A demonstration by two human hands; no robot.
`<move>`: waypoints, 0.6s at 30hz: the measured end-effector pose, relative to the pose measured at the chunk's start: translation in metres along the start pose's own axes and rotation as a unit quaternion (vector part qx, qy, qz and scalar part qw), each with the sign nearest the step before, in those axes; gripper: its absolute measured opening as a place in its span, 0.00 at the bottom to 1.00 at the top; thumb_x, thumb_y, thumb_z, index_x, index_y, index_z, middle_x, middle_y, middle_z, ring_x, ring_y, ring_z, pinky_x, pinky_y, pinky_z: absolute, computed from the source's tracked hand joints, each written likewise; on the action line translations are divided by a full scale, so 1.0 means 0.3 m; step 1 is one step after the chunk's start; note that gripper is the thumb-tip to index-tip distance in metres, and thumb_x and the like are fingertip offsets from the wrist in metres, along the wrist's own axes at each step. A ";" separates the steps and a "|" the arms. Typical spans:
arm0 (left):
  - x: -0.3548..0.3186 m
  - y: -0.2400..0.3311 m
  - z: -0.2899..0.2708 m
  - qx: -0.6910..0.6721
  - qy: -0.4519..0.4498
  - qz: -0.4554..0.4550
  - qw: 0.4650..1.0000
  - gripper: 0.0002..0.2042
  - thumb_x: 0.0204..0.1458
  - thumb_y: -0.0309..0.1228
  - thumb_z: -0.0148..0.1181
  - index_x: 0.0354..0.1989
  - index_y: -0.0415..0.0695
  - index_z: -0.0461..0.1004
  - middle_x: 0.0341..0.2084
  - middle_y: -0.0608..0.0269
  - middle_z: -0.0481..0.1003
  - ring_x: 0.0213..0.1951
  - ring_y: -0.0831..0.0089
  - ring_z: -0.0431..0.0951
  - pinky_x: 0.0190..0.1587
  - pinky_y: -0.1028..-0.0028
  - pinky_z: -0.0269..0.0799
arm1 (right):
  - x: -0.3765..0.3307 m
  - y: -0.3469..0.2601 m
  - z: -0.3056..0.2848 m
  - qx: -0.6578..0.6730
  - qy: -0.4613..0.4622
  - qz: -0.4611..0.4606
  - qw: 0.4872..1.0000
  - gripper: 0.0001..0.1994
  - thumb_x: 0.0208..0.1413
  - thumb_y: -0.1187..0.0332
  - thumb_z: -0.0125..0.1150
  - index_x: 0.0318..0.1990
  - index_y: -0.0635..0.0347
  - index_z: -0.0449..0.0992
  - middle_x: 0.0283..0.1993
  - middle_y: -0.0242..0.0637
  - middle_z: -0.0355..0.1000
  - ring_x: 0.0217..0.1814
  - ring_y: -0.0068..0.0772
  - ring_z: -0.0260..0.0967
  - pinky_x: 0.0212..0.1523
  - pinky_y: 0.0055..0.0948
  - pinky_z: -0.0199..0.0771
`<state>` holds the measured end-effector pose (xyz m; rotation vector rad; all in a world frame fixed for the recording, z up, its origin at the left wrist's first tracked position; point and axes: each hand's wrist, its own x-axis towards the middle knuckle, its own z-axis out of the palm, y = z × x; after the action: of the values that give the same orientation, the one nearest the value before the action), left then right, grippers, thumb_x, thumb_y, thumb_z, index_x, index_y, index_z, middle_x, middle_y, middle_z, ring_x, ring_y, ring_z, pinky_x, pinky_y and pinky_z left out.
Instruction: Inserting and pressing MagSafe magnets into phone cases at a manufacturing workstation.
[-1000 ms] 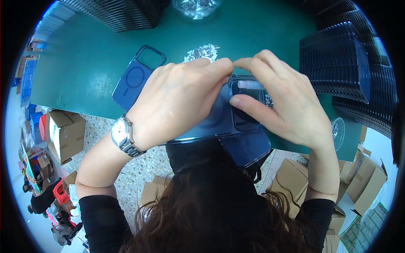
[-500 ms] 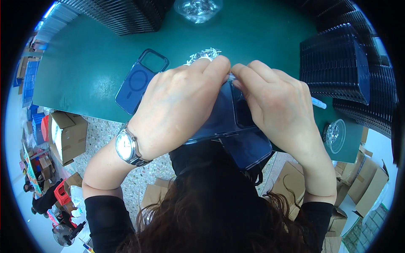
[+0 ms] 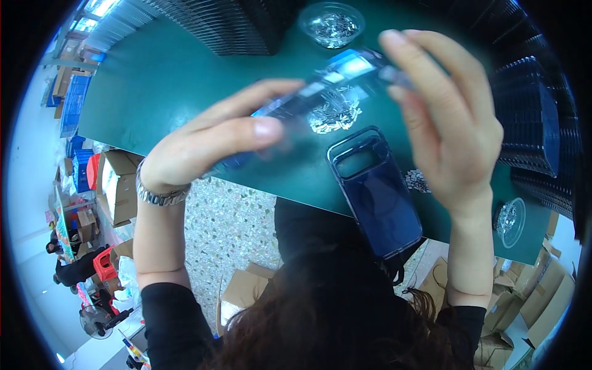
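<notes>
Nearest, at the near edge of the green tabletop (image 3: 185, 80), a dark blue phone case (image 3: 374, 191) lies flat with its camera cut-out toward the far side and its near end overhanging the edge slightly; it is touched by neither hand. Above it, a second blue phone case (image 3: 320, 86) is held edge-on and blurred, raised clear of the tabletop and spanned between the two hands: the left hand (image 3: 209, 139) is closed on its near-left end with thumb pressed along the edge, while the right hand (image 3: 447, 117) pinches its far-right end between thumb and fingers. The held case is judged best handled by its rims only, with even pressure at both ends so that it neither flexes nor slips, and kept over the tabletop rather than past its edge. Beneath the held case a small heap of shiny loose parts (image 3: 333, 111) lies on the tabletop. Farther off, a clear bowl of small metal pieces (image 3: 331, 24) stands, flanked by stacks of dark trays (image 3: 228, 21).
</notes>
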<state>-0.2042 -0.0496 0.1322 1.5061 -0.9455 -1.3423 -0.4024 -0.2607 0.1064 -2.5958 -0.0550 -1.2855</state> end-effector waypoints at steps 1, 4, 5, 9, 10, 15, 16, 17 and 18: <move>-0.005 -0.031 -0.023 0.094 0.069 0.055 0.992 0.31 0.63 0.41 0.61 0.72 0.43 0.63 0.49 0.55 0.77 0.48 0.72 0.78 0.51 0.71 0.74 | -0.020 0.017 -0.017 -0.001 0.002 0.002 1.000 0.18 0.57 0.80 0.66 0.56 0.61 0.81 0.51 0.43 0.77 0.47 0.39 0.78 0.43 0.27 0.79; -0.019 -0.191 -0.067 0.309 0.258 0.038 0.915 0.38 0.57 0.47 0.66 0.73 0.45 0.61 0.49 0.48 0.75 0.49 0.61 0.78 0.51 0.63 0.75 | -0.072 0.044 -0.058 -0.003 -0.012 0.072 0.997 0.17 0.60 0.80 0.63 0.57 0.61 0.81 0.52 0.43 0.76 0.48 0.33 0.77 0.42 0.26 0.78; -0.017 -0.251 -0.083 0.467 0.329 0.015 0.820 0.41 0.54 0.49 0.67 0.74 0.45 0.60 0.48 0.45 0.75 0.49 0.57 0.78 0.51 0.61 0.75 | -0.090 0.035 -0.058 0.002 -0.013 0.100 0.995 0.16 0.59 0.80 0.65 0.55 0.61 0.81 0.49 0.43 0.76 0.43 0.35 0.78 0.40 0.28 0.79; 0.009 -0.392 -0.041 0.550 0.357 -0.050 0.754 0.45 0.50 0.52 0.70 0.74 0.46 0.60 0.47 0.44 0.74 0.48 0.51 0.78 0.50 0.58 0.76 | -0.167 -0.012 -0.068 0.013 -0.062 0.189 0.980 0.15 0.58 0.78 0.66 0.54 0.62 0.81 0.45 0.44 0.76 0.39 0.39 0.79 0.39 0.32 0.80; 0.015 -0.399 -0.026 0.535 0.364 -0.071 0.759 0.45 0.50 0.52 0.70 0.75 0.47 0.59 0.47 0.44 0.74 0.48 0.50 0.78 0.49 0.57 0.76 | -0.193 -0.016 -0.081 0.018 -0.076 0.208 0.975 0.16 0.59 0.77 0.66 0.55 0.63 0.80 0.45 0.43 0.76 0.42 0.36 0.78 0.40 0.30 0.79; 0.016 -0.429 0.007 0.581 0.357 -0.052 0.730 0.46 0.50 0.54 0.70 0.75 0.50 0.58 0.50 0.44 0.74 0.49 0.49 0.77 0.47 0.55 0.77 | -0.286 -0.119 -0.193 0.121 -0.174 0.440 0.873 0.18 0.58 0.74 0.67 0.56 0.68 0.77 0.41 0.42 0.74 0.39 0.30 0.72 0.41 0.27 0.72; 0.017 -0.430 0.011 0.580 0.354 -0.051 0.732 0.46 0.50 0.54 0.70 0.75 0.50 0.58 0.50 0.44 0.74 0.49 0.49 0.77 0.47 0.55 0.77 | -0.323 -0.127 -0.212 0.150 -0.196 0.451 0.857 0.19 0.58 0.73 0.68 0.56 0.69 0.77 0.41 0.42 0.73 0.39 0.31 0.71 0.40 0.27 0.72; 0.023 -0.425 0.018 0.582 0.352 -0.066 0.730 0.46 0.50 0.54 0.70 0.76 0.50 0.58 0.50 0.44 0.74 0.49 0.49 0.77 0.47 0.55 0.77 | -0.360 -0.138 -0.231 0.178 -0.217 0.464 0.840 0.21 0.57 0.71 0.69 0.57 0.70 0.76 0.41 0.42 0.73 0.39 0.31 0.71 0.40 0.28 0.72; 0.029 -0.422 0.023 0.584 0.349 -0.081 0.728 0.46 0.50 0.54 0.70 0.76 0.50 0.58 0.51 0.44 0.74 0.49 0.49 0.77 0.46 0.55 0.78 | -0.381 -0.157 -0.246 0.202 -0.233 0.488 0.817 0.22 0.57 0.69 0.70 0.57 0.70 0.76 0.40 0.42 0.73 0.39 0.32 0.71 0.40 0.28 0.72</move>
<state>-0.2117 -0.0181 0.0095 2.7884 -1.1834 0.0145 -0.5364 -0.2238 0.0689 -1.9771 0.7315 -0.2182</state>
